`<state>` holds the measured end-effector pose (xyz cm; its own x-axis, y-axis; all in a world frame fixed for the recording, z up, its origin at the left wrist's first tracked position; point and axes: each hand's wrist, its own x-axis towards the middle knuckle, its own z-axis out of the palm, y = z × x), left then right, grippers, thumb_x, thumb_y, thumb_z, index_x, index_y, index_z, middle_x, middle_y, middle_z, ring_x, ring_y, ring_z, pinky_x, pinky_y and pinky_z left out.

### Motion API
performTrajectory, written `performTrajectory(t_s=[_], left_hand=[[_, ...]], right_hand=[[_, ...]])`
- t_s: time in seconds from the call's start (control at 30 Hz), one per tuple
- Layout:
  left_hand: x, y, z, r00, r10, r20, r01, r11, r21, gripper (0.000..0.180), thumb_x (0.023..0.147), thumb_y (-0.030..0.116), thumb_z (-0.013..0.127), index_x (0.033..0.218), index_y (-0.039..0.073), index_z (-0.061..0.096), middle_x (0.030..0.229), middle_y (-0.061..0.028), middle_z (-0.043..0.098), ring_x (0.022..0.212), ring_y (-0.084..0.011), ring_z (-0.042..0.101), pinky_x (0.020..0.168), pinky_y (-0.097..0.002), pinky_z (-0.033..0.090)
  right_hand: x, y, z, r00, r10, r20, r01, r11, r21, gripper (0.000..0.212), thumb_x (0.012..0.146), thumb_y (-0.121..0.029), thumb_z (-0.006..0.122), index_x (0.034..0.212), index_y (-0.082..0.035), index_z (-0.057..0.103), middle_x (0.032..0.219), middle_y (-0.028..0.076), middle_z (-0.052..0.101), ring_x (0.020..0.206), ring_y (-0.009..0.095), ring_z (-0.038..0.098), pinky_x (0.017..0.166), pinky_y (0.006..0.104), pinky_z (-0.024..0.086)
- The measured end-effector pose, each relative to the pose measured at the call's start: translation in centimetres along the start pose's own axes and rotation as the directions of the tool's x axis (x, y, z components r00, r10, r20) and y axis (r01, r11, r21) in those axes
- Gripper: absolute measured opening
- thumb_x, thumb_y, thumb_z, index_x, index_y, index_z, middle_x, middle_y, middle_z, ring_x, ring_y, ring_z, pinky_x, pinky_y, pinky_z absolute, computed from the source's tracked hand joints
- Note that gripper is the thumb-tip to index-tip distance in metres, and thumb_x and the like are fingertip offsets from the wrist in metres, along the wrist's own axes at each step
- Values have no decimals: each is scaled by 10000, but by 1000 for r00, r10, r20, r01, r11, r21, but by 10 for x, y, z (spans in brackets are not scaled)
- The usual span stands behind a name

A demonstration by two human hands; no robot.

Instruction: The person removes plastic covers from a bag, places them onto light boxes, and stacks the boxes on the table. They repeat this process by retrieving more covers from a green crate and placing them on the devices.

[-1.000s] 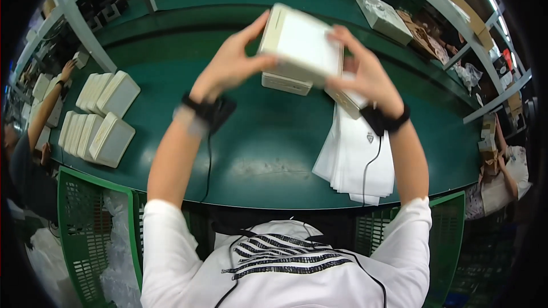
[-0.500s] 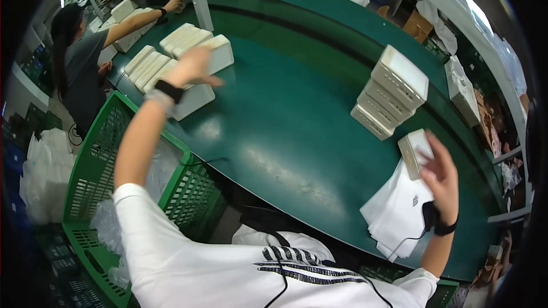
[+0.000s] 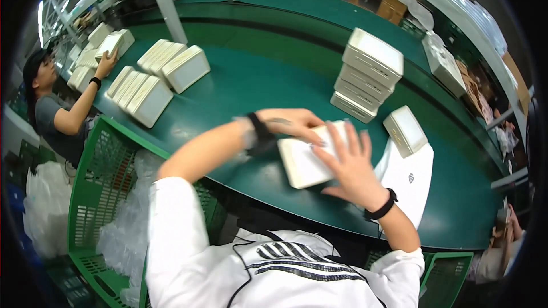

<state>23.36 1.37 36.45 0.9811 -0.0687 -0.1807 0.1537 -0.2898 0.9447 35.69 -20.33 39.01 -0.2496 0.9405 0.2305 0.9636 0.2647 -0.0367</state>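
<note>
Over the bench in front of me is a flat white box-shaped device (image 3: 308, 168), pale beige along its side and tilted. My left hand (image 3: 291, 124) is closed on its far edge; some of those fingers are hidden. My right hand (image 3: 351, 171) lies on its upper face, fingers spread and slightly blurred. To the right, a stack of white bags or sheets (image 3: 402, 185) with a small dark mark lies on the bench. A similar device (image 3: 406, 131) rests on the far end of that stack. Behind it stands a pile of several such devices (image 3: 371, 71) with openings along their sides.
Two rows of devices (image 3: 140, 94) stand on edge at the left of the green bench (image 3: 257, 85). A green crate (image 3: 108, 194) of clear plastic bags stands at my left. Farther left, a co-worker (image 3: 68, 105) handles another device. A grey post (image 3: 165, 3) rises behind the rows.
My left hand has come from the left rows to the middle with a device. My right hand has left the bag stack and now touches that device. The co-worker's arm has drawn back.
</note>
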Motion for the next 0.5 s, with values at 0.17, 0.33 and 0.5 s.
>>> performTrajectory(t_s=[0.17,0.33,0.5], left_hand=[[18,-13,14,999,-12,44,20,983,-180,543,871,313,695,1282,-20,574,1121,-101,669,985,-137,621,872,-269,491],[5,-33,5,1000,25,13,-22,988,-153,560,849,396,701,1240,4,623,1118,-107,683,1028,-152,627,900,-288,482],[-72,-42,-129,458,658,-598,548,321,772,514,688,308,776,1102,33,645,1059,-168,643,1052,-335,570,899,-453,462]], right_hand=[[-19,29,-4,998,18,53,-19,1000,19,1024,464,-147,841,1386,-162,398,1452,183,326,1346,445,303,1071,597,265],[-3,30,21,996,-77,54,64,974,216,1012,458,-120,818,1376,-121,392,1431,187,342,1323,444,323,1078,545,296],[-44,81,30,989,144,24,-143,916,375,998,483,-145,814,1379,-75,379,1394,190,372,1294,419,358,1095,472,313]])
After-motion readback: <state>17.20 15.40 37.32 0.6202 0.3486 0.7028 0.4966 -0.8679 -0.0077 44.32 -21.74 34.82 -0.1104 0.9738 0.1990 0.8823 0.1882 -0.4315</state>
